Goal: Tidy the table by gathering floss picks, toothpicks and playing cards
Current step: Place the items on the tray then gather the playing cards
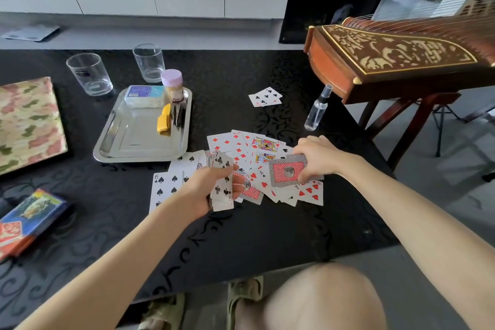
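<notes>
Left hand (211,190) gripped a stack (223,182) of cards, 7 of clubs up; right hand (318,158) pinched a face-down card (286,171) above the loose spread (235,146) at mid-worktop (241,236). Judged best: feed the card into the stack and square the edges before the next pick. Open room lay at 6 o'clock; the bottle (317,110) at 1 and the worktop edge at 3 sat near, with strays (265,96) at 12.
</notes>
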The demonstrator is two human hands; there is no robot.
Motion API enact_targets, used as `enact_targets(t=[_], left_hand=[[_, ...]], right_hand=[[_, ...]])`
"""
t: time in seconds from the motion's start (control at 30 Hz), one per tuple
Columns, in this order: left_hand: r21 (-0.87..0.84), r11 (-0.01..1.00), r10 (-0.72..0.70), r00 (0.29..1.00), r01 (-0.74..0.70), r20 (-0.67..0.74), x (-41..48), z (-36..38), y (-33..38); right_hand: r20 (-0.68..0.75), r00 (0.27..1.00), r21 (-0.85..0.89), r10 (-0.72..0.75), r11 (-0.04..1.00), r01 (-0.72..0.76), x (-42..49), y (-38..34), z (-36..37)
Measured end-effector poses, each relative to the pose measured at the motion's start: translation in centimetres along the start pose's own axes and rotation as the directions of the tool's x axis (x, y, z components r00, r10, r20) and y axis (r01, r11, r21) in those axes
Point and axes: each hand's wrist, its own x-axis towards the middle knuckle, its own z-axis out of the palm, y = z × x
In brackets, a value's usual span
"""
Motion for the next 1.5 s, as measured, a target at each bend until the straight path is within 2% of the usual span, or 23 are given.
enact_targets(t=[0.03,0.1,0.23,0.3,0.37,0.47,0.53,0.6,0.67,0.73,0.8,0.87,0.93,0.97,1.03,1.13,1.2,1.27,1.37,1.5], left_hand=[[0.005,1.000,0.006,1.000,-0.006,-0.006,-0.1,0.0,-0.1],[0.010,1.000,0.020,0.999,-0.020,-0.028,-0.5,-0.1,-0.3],[-0.026,1.000,0.017,0.999,-0.019,-0.048,-1.1,-0.1,-1.4],[-0.039,0.999,0.030,0.998,-0.032,-0.052,-1.7,0.1,-2.2],[-0.027,0.998,0.051,0.999,-0.051,-0.006,-2.5,0.5,-2.8],[-0.135,0.990,0.034,0.997,-0.026,0.063,-3.5,0.7,-3.0],[-0.192,0.981,-0.001,0.998,0.014,0.066,-4.2,-0.2,-2.7],[-0.204,0.979,0.006,0.999,0.005,0.051,-4.7,-1.8,-2.5],[-0.206,0.978,0.007,1.000,-0.003,0.016,-5.5,-2.8,-2.7],[-0.125,0.990,0.060,0.997,-0.065,-0.043,-5.9,-3.2,-3.1],[-0.067,0.982,0.170,0.980,-0.177,-0.100,-6.2,-3.5,-3.5],[-0.032,0.960,0.274,0.960,-0.276,-0.062,-6.6,-3.9,-3.6],[0.080,0.935,0.343,0.938,-0.346,0.047,-6.9,-4.5,-3.7],[0.146,0.922,0.349,0.932,-0.360,0.093,-6.9,-4.6,-3.8],[0.238,0.900,0.342,0.930,-0.365,0.136,-7.1,-4.9,-3.6],[0.245,0.881,0.380,0.914,-0.404,0.142,-7.4,-5.2,-3.1],[0.264,0.846,0.463,0.884,-0.464,0.072,-7.4,-5.4,-3.1],[0.283,0.818,0.511,0.859,-0.500,0.040,-7.4,-5.5,-3.8],[0.153,0.865,0.475,0.878,-0.477,0.054,-7.1,-5.0,-5.6],[0.030,0.893,0.450,0.892,-0.449,-0.042,-6.6,-3.7,-6.8]], right_hand=[[-0.044,0.999,0.026,0.001,1.000,0.000,-0.4,-0.1,0.1],[-0.104,0.993,0.201,0.062,0.979,-0.040,-1.8,-0.5,0.0],[-0.197,0.943,0.597,0.267,0.796,-0.100,-4.3,-4.0,0.0],[-0.226,0.908,0.688,0.353,0.718,-0.108,-4.9,-7.7,0.4],[-0.244,0.886,0.662,0.395,0.735,-0.145,-5.3,-12.0,1.1],[-0.253,0.920,0.594,0.299,0.799,-0.096,-6.2,-17.4,1.7],[-0.157,0.977,0.711,0.143,0.703,0.011,-6.8,-18.9,1.8],[-0.033,0.998,0.852,-0.045,0.520,0.051,-7.5,-19.3,1.6],[-0.006,0.996,0.879,-0.089,0.474,0.048,-7.9,-19.7,2.0],[-0.048,0.999,0.909,0.018,0.416,0.036,-7.9,-20.2,2.6],[-0.082,0.977,0.963,0.196,0.269,0.027,-7.6,-20.6,3.2],[-0.074,0.932,0.981,0.354,0.194,0.004,-7.3,-20.6,3.4],[-0.020,0.938,0.990,0.345,0.138,-0.030,-7.1,-20.7,3.8],[-0.006,0.958,0.992,0.288,0.124,-0.031,-7.0,-20.9,4.0],[-0.050,0.973,0.986,0.227,0.167,0.011,-6.9,-21.4,4.5],[-0.225,0.911,0.961,0.346,0.233,0.149,-7.0,-22.0,5.0],[-0.293,0.867,0.947,0.404,0.245,0.207,-7.3,-22.5,5.5],[-0.313,0.855,0.938,0.413,0.273,0.211,-7.0,-22.8,6.5],[-0.244,0.891,0.956,0.383,0.250,0.155,-6.5,-23.4,7.6],[-0.254,0.900,0.955,0.353,0.238,0.176,-6.1,-24.0,7.5]])
